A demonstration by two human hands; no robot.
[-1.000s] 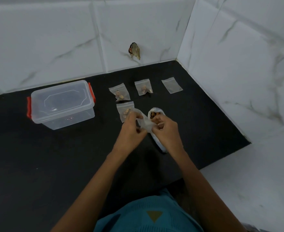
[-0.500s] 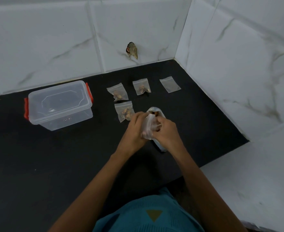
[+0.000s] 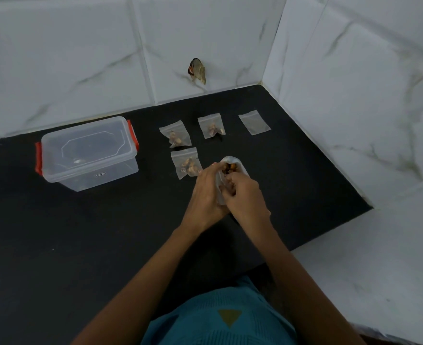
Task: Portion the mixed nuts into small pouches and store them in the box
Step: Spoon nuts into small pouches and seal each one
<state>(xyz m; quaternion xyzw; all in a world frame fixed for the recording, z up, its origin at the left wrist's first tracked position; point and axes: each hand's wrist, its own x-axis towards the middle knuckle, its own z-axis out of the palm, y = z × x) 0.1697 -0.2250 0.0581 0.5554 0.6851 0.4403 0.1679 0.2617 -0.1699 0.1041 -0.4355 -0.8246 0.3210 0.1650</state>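
At 12 o'clock: three filled pouches (image 3: 186, 163); my left hand (image 3: 205, 192), right hand (image 3: 246, 197) clamp a fourth pouch (image 3: 219, 192); empty pouch (image 3: 254, 122), box (image 3: 88, 153) pending

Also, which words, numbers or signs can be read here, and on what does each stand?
Sticker on the front wall of the clear box: dark characters, too small and blurred to read.
Teal shirt: a yellow triangle pointing down, no letters.
Pouches: no print shows.
No text can be read anywhere.
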